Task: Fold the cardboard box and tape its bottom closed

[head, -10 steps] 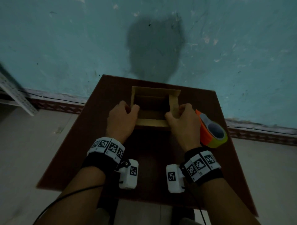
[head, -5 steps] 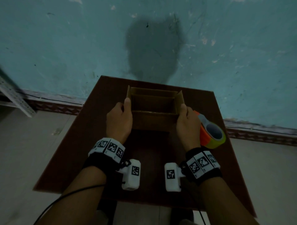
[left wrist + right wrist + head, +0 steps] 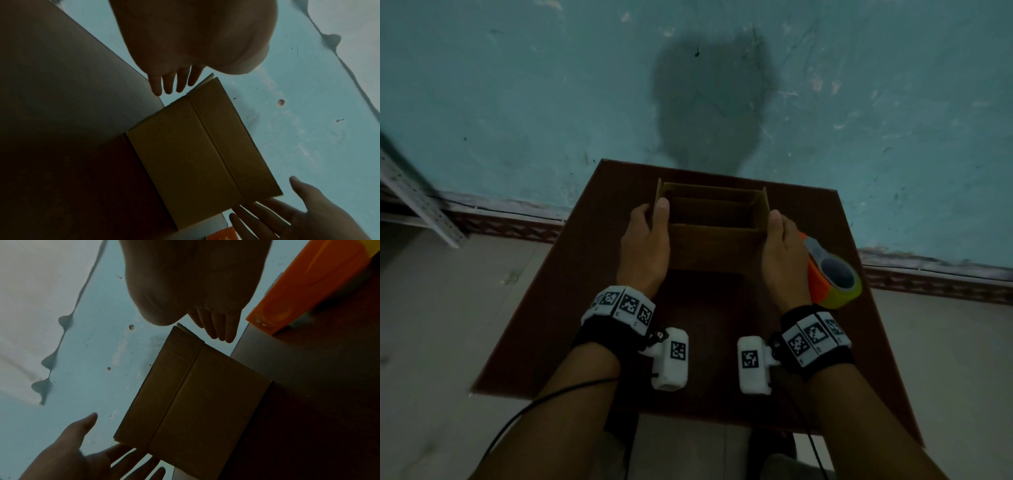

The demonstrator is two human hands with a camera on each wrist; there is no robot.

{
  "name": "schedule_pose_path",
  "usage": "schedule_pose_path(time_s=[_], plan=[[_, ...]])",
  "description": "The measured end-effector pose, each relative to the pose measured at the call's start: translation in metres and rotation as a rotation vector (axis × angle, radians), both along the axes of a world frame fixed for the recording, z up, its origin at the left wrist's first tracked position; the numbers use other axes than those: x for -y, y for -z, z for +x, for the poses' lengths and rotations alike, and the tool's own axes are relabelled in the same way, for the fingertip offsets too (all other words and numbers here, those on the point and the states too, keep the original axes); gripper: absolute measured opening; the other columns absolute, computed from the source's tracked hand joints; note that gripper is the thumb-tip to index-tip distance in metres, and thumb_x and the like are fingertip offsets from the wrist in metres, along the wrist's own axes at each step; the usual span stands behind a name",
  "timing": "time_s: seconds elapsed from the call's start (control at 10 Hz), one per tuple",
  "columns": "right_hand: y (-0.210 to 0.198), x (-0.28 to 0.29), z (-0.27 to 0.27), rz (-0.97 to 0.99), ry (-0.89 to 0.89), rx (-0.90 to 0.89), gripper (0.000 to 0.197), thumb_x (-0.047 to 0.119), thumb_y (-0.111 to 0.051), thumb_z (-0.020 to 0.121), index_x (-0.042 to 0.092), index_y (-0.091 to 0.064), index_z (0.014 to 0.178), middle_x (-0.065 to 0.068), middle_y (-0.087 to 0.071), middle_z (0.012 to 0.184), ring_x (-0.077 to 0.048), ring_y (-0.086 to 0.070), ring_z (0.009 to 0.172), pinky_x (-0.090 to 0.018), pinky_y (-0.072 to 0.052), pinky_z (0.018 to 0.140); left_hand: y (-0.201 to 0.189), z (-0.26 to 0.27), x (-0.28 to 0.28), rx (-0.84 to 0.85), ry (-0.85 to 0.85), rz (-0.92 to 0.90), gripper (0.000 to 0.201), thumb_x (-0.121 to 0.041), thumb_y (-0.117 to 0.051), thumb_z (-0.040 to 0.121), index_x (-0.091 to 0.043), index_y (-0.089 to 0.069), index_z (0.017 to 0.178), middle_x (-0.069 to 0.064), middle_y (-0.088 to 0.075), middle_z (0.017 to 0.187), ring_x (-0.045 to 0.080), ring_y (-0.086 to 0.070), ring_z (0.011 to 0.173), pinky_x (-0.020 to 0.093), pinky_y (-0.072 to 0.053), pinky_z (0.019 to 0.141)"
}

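Box: cardboard box [image 3: 714, 236] upright and open-topped at the tabletop's [image 3: 571, 308] far middle.
Left hand [image 3: 645, 248]: flat against the box's left wall, fingers [image 3: 170, 84] straight, together.
Right hand [image 3: 784, 253]: flat against the right wall, fingers [image 3: 218, 327] straight, together.
Tape roll [image 3: 832, 274]: just right of the right hand.

Dim teal wall [image 3: 517, 85], dark stain [image 3: 709, 99], brown table [image 3: 585, 274], pale floor [image 3: 448, 308]
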State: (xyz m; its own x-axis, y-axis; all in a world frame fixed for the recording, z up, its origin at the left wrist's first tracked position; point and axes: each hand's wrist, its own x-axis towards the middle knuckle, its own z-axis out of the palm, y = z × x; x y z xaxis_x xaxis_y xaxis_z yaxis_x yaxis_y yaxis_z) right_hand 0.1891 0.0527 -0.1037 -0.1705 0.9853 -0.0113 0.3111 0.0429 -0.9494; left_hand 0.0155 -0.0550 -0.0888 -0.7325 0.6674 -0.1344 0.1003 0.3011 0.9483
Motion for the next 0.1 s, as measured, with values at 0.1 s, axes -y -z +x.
schedule_pose_path(time_s=[0.1], plan=[[-0.0033, 0.0046, 0.0047, -0.005, 0.037, -0.045, 0.054, 0.051, -0.036, 0.113, 0.022, -0.048, 0.157, 0.013, -0.057, 0.137, -0.006, -0.053, 0.126, -0.028, -0.037, 0.104, -0.0052, 0.009, 0.0124, 0.063, -0.008, 0.022, 0.068, -0.068, -0.028, 0.108, -0.031, -0.037, 0.164, 0.001, -0.053, 0.154, 0.02, -0.053, 0.134, 0.039, -0.041, 0.103]])
